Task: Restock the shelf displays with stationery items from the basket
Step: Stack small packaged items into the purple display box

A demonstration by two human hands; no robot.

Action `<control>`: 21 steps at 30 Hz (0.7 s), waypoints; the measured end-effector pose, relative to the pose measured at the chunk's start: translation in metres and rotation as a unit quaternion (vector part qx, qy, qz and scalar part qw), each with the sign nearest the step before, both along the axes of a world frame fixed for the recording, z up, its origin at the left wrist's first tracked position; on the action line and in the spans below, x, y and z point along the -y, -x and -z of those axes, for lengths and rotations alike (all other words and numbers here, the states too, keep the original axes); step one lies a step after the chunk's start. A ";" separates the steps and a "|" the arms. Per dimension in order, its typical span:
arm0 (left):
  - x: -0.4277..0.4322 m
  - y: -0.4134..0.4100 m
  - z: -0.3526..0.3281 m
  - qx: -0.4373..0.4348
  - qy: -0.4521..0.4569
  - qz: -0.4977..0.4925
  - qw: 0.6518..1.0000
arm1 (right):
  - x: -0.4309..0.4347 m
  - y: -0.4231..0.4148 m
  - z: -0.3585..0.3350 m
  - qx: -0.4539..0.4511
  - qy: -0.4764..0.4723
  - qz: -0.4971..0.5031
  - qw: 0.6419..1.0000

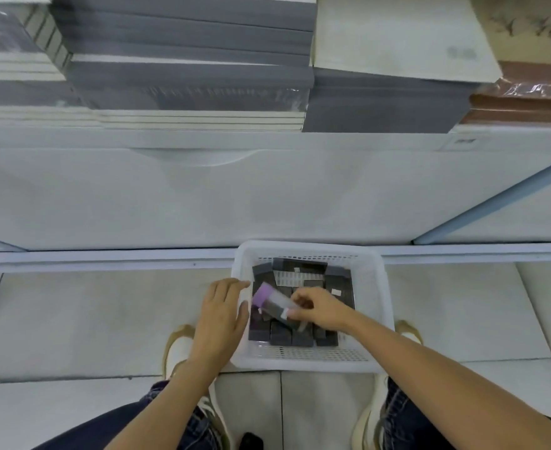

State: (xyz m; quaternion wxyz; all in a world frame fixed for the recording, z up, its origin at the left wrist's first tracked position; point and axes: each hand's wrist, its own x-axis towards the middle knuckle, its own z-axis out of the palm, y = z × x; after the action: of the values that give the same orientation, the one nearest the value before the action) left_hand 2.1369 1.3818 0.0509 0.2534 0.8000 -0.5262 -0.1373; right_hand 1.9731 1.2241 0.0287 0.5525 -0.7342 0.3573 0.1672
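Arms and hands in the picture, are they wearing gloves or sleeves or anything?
No gloves, no sleeves: the left hand and right hand are bare, and so are both forearms as far as the picture shows. No watch or bracelet at either wrist. Below are dark blue jeans and cream shoes.

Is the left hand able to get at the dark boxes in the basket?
Probably yes. The left hand lies open at the rim of the basket, beside the dark boxes, uncovered there. The right hand, holding a purple-capped pack, overhangs only the middle.
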 end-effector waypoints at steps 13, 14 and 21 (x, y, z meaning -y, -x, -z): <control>0.026 -0.011 -0.014 -0.534 0.055 -0.331 0.776 | -0.015 -0.044 -0.010 0.095 -0.007 0.142 0.985; 0.023 -0.015 -0.013 -0.535 0.049 -0.340 0.772 | -0.012 -0.043 -0.002 0.066 0.037 0.150 0.986; 0.013 -0.021 -0.004 -0.512 -0.017 -0.322 0.796 | -0.018 -0.070 0.041 0.011 0.126 0.155 0.980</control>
State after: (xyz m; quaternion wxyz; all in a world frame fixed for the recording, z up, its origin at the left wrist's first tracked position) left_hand 2.1579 1.3684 0.0550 0.5018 0.7402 -0.0292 -0.4466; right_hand 2.0434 1.2423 -0.0122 0.4782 -0.7357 0.4789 0.0255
